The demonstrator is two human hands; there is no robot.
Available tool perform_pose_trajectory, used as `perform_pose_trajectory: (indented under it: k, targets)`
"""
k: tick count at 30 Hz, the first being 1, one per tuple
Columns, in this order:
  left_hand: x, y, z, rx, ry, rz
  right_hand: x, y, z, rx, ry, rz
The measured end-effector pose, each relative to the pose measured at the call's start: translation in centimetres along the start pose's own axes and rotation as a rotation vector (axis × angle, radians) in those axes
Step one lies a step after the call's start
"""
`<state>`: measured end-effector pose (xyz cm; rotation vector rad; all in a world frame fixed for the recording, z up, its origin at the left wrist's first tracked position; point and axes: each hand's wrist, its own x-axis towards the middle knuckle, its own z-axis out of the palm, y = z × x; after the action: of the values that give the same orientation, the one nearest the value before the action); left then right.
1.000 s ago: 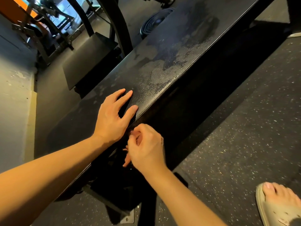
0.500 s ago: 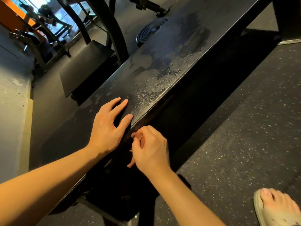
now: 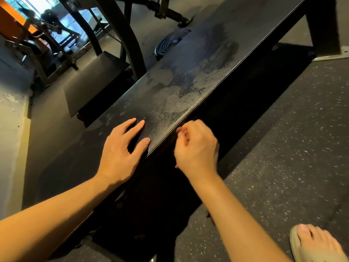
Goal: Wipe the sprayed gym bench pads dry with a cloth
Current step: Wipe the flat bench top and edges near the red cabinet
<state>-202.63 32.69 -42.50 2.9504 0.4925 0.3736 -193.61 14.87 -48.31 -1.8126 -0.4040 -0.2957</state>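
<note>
A black bench pad (image 3: 188, 87) ran diagonally through the room, spray beading its middle just past the hands. The left hand (image 3: 120, 154) lay flat on it, fingers spread. The right hand (image 3: 196, 148) curled at its side edge, any cloth too dark to make out. Overlapping strokes should probably reach that far wet patch; the machine frame (image 3: 130, 44) behind blocked nothing.

Black bench pad (image 3: 188, 87) with pale droplet patches, white-speckled dark floor (image 3: 283, 148)

A dark, white-flecked rubber floor (image 3: 283, 148) is seen at the right, a pale wall (image 3: 11, 129) at the left. Daylight is admitted through a window (image 3: 62, 8) at top left, behind black machine frames (image 3: 130, 44).
</note>
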Motion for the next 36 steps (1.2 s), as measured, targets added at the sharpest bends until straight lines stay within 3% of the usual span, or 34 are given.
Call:
perform_pose_trajectory:
  k: [2, 5, 9, 16, 21, 28, 33, 36]
  targets:
    - [0.1, 0.0, 0.0, 0.000, 0.000, 0.003, 3.3, 1.7, -0.6, -0.056, 0.084, 0.048]
    - [0.0, 0.0, 0.0, 0.005, -0.005, 0.005, 3.1, 1.7, -0.9, -0.045, 0.071, 0.078]
    - [0.0, 0.0, 0.0, 0.003, -0.002, 0.002, -0.8, -0.4, -0.3, -0.045, -0.074, -0.064]
    - [0.1, 0.0, 0.0, 0.011, -0.009, 0.008, 4.0, 2.3, -1.3, -0.100, 0.077, 0.062]
    - [0.1, 0.1, 0.0, 0.004, 0.002, 0.003, -1.5, -0.3, 0.0, -0.043, -0.087, -0.084]
    - [0.0, 0.0, 0.1, 0.005, -0.002, 0.005, 3.9, 2.6, -0.8, -0.017, 0.097, 0.077]
    - [0.2, 0.1, 0.0, 0.004, 0.002, 0.007, -2.0, 0.6, 0.5, -0.013, -0.124, -0.083]
    - [0.3, 0.1, 0.0, -0.006, 0.001, 0.011, 0.6, 1.8, 0.1, -0.041, -0.012, -0.075]
